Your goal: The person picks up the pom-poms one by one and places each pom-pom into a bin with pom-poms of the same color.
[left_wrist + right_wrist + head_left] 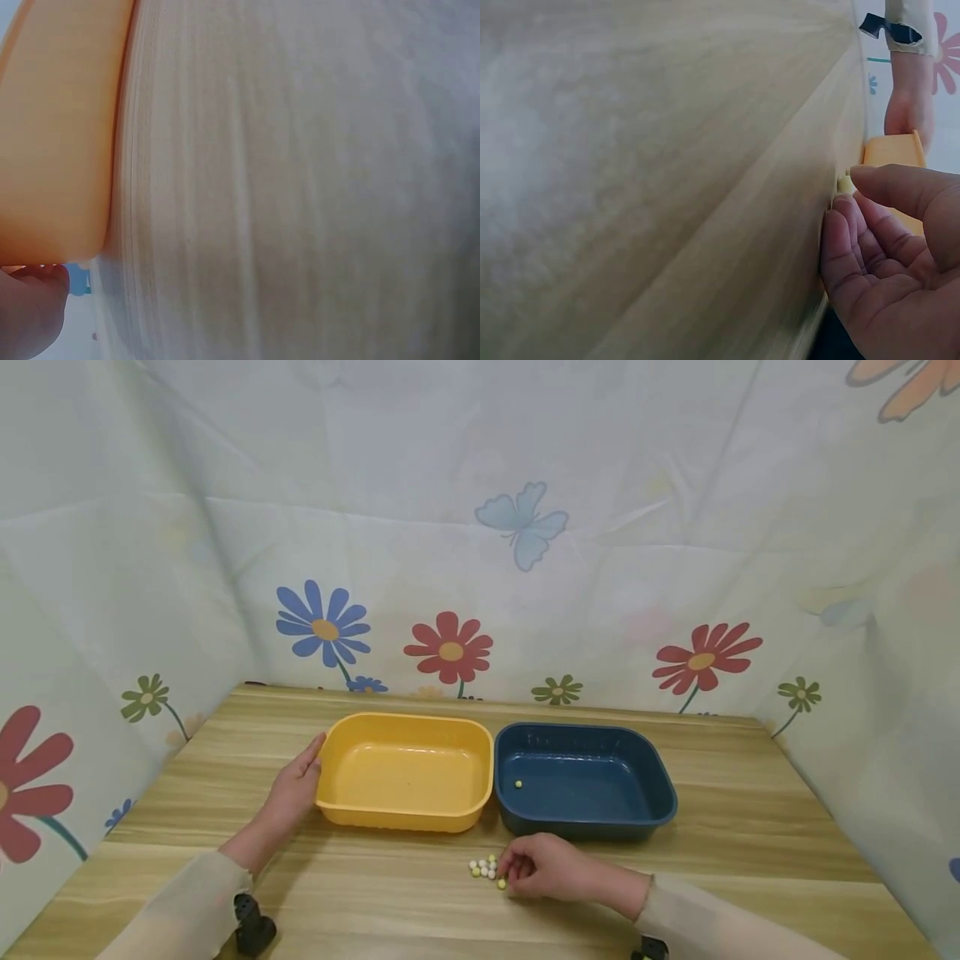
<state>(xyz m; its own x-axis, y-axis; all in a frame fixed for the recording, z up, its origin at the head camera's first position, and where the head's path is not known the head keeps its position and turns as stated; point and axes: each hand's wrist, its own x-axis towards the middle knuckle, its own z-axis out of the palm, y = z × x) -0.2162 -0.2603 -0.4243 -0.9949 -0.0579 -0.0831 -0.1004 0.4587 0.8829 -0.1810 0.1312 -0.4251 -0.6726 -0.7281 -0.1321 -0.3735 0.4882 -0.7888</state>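
Observation:
Two basins stand side by side on the table, a yellow basin (408, 820) and a dark blue basin (588, 828). My left hand (294, 787) rests against the left wall of the yellow one, its fingers laid along the outside near the rim. In front of the blue basin, my right hand (543, 868) has bent fingers, with thumb and forefinger tips at a yellow bead (845, 182), which they appear to pinch. Just left of these fingertips lies a small cluster of white and yellow beads (483, 867). One yellow bead (518, 784) sits inside the blue basin.
The wood-grain table (375, 893) carries both basins, whose neighbouring rims nearly touch. Behind and at the sides hangs a pale cloth (420, 527) printed with flowers and a butterfly. A black device (251, 927) is strapped on the left wrist.

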